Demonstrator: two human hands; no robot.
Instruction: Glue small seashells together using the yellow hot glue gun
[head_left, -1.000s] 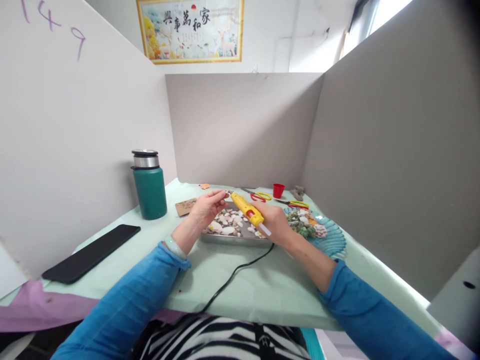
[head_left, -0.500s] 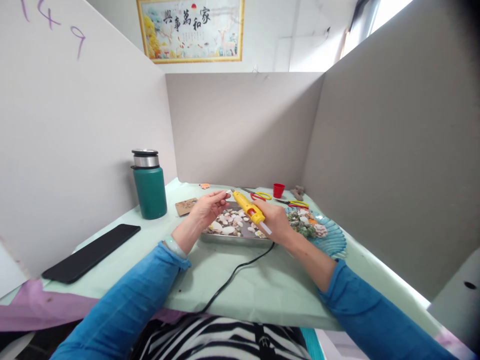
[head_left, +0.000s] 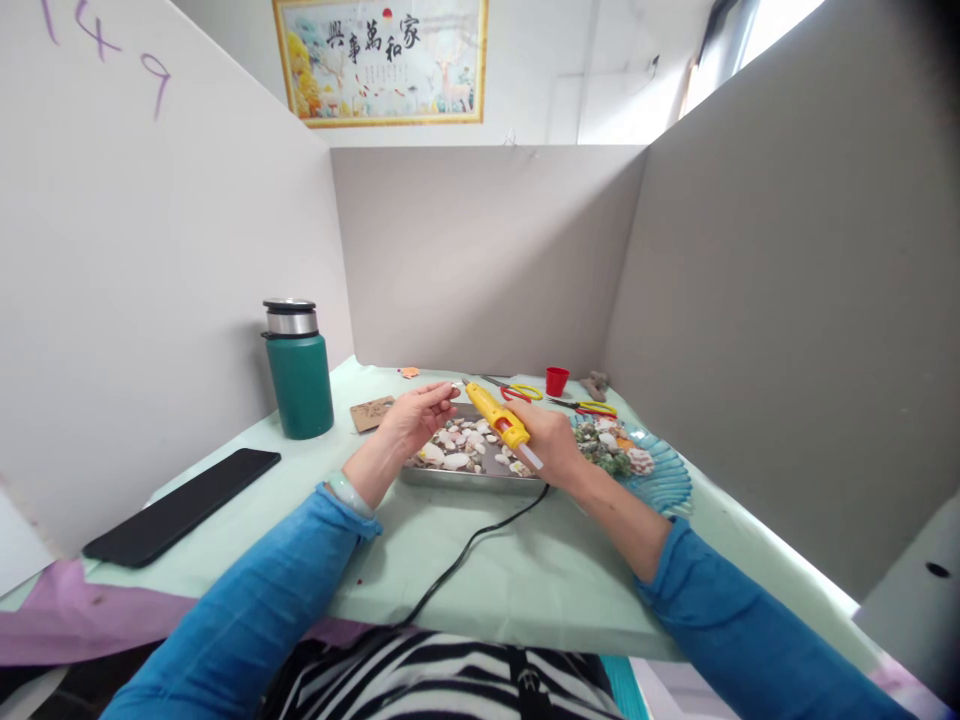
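Note:
My right hand (head_left: 553,440) is wrapped round a yellow glue gun (head_left: 496,413), its nozzle pointing up and to the left. A white glue stick (head_left: 531,456) sticks out of its rear end. Close to the nozzle, my left hand (head_left: 421,412) pinches a tiny pale piece (head_left: 455,386) between thumb and fingertips; it looks like a small shell but is too small to be sure. Below both hands lies a metal tray (head_left: 469,480) with many white and brown shells (head_left: 455,461) in it, partly hidden by my hands.
A blue shell-shaped plate (head_left: 670,478) with shells and greenery stands at the right. Behind are two pairs of scissors (head_left: 521,392) and a red cup (head_left: 557,381). At the left are a green bottle (head_left: 298,385), a black phone (head_left: 184,507) and a brown card (head_left: 370,414). A black cord (head_left: 469,548) crosses the front.

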